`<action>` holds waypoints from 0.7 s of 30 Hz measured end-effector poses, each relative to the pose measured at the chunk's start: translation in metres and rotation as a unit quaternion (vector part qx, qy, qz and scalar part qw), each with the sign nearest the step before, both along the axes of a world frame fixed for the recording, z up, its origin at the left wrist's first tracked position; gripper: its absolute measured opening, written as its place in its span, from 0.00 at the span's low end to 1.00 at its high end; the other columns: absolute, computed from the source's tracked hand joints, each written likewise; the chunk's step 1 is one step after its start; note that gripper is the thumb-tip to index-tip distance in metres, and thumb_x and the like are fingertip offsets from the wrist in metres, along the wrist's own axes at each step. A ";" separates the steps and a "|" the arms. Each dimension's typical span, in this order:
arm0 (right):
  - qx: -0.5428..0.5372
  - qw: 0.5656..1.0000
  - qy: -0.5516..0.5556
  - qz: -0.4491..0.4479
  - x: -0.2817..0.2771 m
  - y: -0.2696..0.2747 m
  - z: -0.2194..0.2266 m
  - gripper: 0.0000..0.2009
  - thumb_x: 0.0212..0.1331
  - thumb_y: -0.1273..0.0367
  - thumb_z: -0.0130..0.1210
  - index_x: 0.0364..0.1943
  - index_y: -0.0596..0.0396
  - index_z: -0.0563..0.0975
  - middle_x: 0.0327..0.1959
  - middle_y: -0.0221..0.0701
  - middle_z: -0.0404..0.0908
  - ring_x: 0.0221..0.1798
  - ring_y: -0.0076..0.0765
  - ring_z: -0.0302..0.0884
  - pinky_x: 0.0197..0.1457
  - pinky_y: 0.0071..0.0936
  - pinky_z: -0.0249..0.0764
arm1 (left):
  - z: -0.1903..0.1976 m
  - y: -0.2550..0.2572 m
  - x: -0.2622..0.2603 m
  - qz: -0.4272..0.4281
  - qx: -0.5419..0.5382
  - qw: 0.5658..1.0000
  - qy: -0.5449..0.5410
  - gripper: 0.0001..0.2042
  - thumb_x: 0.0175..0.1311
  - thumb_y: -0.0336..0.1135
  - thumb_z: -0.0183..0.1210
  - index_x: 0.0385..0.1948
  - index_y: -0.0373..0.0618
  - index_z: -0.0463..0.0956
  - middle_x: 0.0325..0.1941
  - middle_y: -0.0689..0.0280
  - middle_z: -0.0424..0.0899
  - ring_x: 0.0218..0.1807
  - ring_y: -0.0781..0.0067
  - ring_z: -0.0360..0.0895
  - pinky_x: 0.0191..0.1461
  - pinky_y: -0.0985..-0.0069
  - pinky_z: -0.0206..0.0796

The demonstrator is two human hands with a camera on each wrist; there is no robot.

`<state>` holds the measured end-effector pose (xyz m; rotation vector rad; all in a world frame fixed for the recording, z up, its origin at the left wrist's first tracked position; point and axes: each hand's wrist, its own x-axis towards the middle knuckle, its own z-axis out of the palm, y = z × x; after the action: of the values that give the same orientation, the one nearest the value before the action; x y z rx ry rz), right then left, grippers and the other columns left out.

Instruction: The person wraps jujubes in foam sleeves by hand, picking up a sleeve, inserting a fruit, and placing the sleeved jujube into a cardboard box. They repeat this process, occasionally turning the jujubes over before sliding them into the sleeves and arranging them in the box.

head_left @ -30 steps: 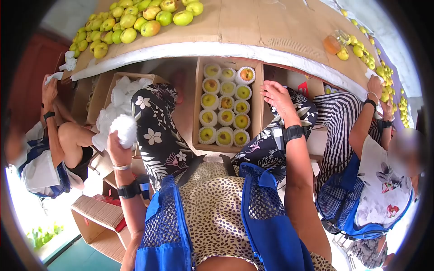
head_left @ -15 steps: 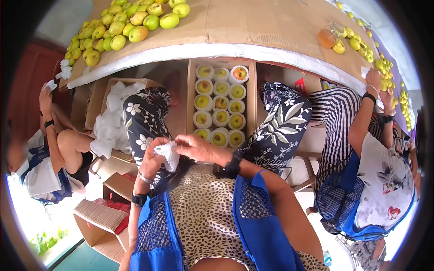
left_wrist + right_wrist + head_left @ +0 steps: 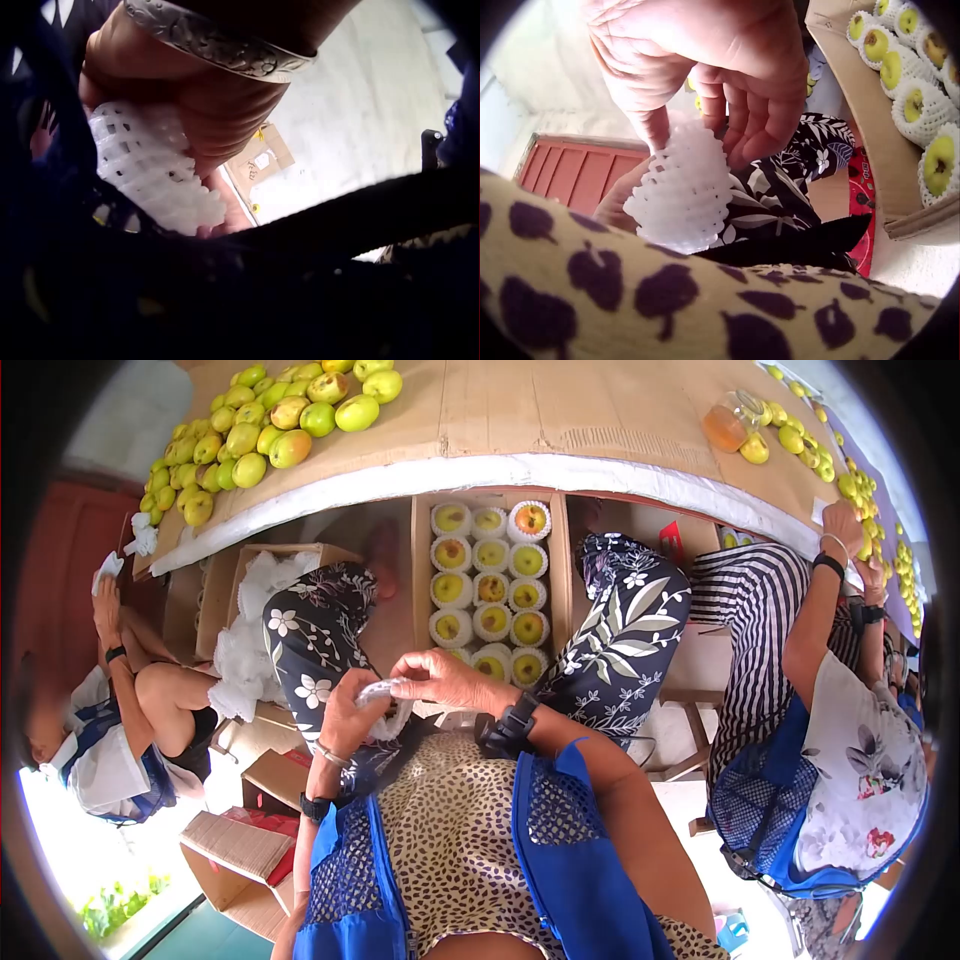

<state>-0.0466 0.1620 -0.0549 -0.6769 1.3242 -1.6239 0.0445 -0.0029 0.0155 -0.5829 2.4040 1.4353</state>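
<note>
Over the lap, my left hand [image 3: 345, 718] grips a white foam net sleeve [image 3: 682, 187], the kind used round fruit. My right hand [image 3: 445, 680] pinches the sleeve's upper edge between thumb and fingers. The left wrist view shows the net's open mesh [image 3: 142, 169] below my left hand [image 3: 214, 105]. In front of my hands stands a cardboard box [image 3: 563, 575] with rows of yellow-green apples [image 3: 491, 588], each in a white foam net. My right hand partly hides its nearest row.
A box [image 3: 215, 600] heaped with white foam nets [image 3: 240, 670] stands by my left knee. Loose apples [image 3: 290, 448] are piled on the cardboard-covered table [image 3: 500, 420], beside a jar [image 3: 728, 425] and more apples at right. A person sits on each side. Empty cartons [image 3: 240, 850] lie behind at left.
My left hand has brought the foam netting from the left to the lap. My right hand has come in from beside the apple box and taken hold of the sleeve's edge.
</note>
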 end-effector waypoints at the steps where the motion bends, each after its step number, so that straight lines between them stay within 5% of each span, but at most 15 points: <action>1: -0.004 1.000 -0.028 0.001 0.000 0.000 0.002 0.13 0.58 0.62 0.55 0.38 0.58 0.75 0.29 0.21 0.75 0.33 0.15 0.68 0.39 0.18 0.67 | 0.003 0.000 0.000 0.012 0.062 0.998 -0.006 0.14 0.52 0.34 0.58 0.39 0.40 0.69 0.29 0.67 0.77 0.31 0.80 0.74 0.35 0.82 0.67; 8: -0.016 0.988 -0.151 0.020 -0.001 -0.004 -0.013 0.11 0.61 0.64 0.50 0.36 0.57 0.76 0.30 0.19 0.74 0.34 0.12 0.66 0.40 0.16 0.66 | 0.003 -0.004 0.007 0.135 0.335 0.933 0.005 0.16 0.64 0.42 0.50 0.44 0.38 0.67 0.36 0.66 0.77 0.33 0.79 0.74 0.38 0.81 0.67; 15: -0.037 0.985 -0.162 -0.037 0.003 -0.009 -0.024 0.08 0.61 0.69 0.49 0.42 0.56 0.74 0.32 0.19 0.74 0.35 0.11 0.68 0.39 0.13 0.66 | -0.014 -0.011 0.010 0.194 0.372 0.907 0.021 0.18 0.67 0.45 0.43 0.46 0.38 0.67 0.41 0.62 0.77 0.39 0.72 0.75 0.43 0.75 0.69; 21: -0.049 0.974 -0.190 -0.111 -0.001 -0.004 -0.011 0.07 0.59 0.74 0.49 0.41 0.56 0.72 0.34 0.22 0.74 0.36 0.15 0.70 0.41 0.15 0.68 | -0.001 -0.007 0.004 0.153 0.395 0.905 -0.016 0.18 0.62 0.38 0.44 0.51 0.39 0.62 0.46 0.61 0.74 0.45 0.70 0.75 0.47 0.73 0.69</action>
<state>-0.0479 0.1582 -0.0657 -0.2583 1.0711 -1.8957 0.0488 -0.0096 0.0147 -0.7574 1.5104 2.2989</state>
